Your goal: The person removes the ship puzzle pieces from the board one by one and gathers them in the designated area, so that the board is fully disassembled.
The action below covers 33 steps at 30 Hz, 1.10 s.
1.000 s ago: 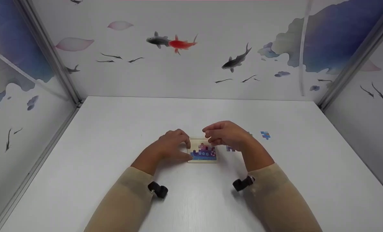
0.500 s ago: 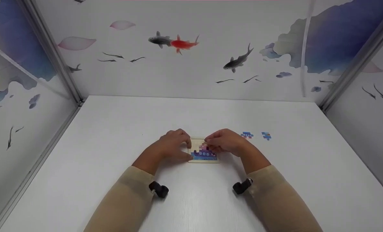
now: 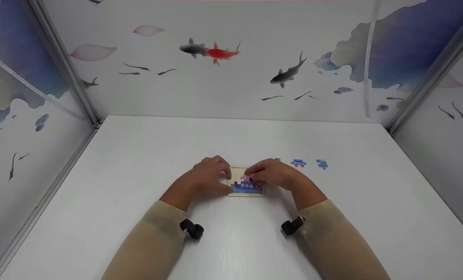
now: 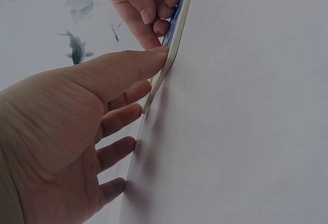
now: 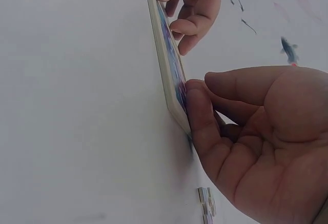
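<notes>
A small wooden jigsaw board point(image 3: 246, 195) with a ship picture lies on the white table, partly filled with blue and purple pieces. My left hand point(image 3: 211, 175) grips its left side, thumb at the near corner and fingers along the edge; the left wrist view shows the thumb point(image 4: 154, 55) on the rim. Over the board's right half, my right hand point(image 3: 273, 174) has its fingers curled onto a pink puzzle piece point(image 3: 246, 178). In the right wrist view its fingertips point(image 5: 195, 86) meet the board's surface; what lies beneath them is mostly hidden.
To the right lie a blue and pink puzzle piece point(image 3: 298, 163) and a blue one point(image 3: 322, 164). A reddish piece point(image 3: 278, 159) peeks out behind my right hand. The white table point(image 3: 157, 144) is bounded by printed wall panels point(image 3: 231, 93).
My right hand has come down onto the board and shifted slightly left, uncovering loose pieces on the right. The left hand has stayed at the board's left side.
</notes>
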Each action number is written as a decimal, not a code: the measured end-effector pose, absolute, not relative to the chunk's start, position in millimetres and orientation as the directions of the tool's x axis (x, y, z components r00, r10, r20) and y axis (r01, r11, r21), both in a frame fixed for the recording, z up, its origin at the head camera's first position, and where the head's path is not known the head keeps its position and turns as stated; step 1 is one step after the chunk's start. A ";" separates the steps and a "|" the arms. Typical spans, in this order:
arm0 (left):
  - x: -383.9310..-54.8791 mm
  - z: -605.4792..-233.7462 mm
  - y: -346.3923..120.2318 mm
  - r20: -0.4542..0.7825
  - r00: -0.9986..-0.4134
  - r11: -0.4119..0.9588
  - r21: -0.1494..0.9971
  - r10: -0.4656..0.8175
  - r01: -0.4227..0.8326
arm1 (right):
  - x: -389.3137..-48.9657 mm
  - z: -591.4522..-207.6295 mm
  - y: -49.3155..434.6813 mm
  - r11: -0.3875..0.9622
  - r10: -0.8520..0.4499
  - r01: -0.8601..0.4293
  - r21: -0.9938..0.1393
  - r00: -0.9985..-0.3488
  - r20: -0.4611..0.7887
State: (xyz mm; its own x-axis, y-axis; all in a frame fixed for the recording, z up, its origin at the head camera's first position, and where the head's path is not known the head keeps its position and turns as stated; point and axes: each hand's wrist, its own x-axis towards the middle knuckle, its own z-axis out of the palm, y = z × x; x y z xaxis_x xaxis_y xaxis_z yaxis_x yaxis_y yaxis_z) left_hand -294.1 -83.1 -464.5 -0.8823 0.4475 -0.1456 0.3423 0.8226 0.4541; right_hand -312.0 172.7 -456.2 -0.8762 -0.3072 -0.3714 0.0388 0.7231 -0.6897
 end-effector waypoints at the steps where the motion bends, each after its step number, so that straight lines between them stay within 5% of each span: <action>1: -294.2 -464.7 -83.1 -0.145 -0.883 0.822 0.455 0.446 0.341 | -312.1 -456.5 172.7 0.718 -0.311 0.040 -0.695 -0.875 -0.372; 33: -294.9 -466.3 -85.9 -0.132 -0.881 0.804 0.487 0.454 0.341 | -310.3 -456.7 173.4 0.581 -0.305 0.129 -0.804 -0.881 -0.362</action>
State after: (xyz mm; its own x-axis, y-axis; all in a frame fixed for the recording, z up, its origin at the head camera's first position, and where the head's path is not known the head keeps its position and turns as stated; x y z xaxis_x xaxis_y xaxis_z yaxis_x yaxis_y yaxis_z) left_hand -294.9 -85.9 -466.3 -0.8809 0.4544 -0.1323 0.3414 0.8037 0.4873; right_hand -310.3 173.4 -456.7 -0.8808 -0.3051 -0.3621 0.1292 0.5809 -0.8036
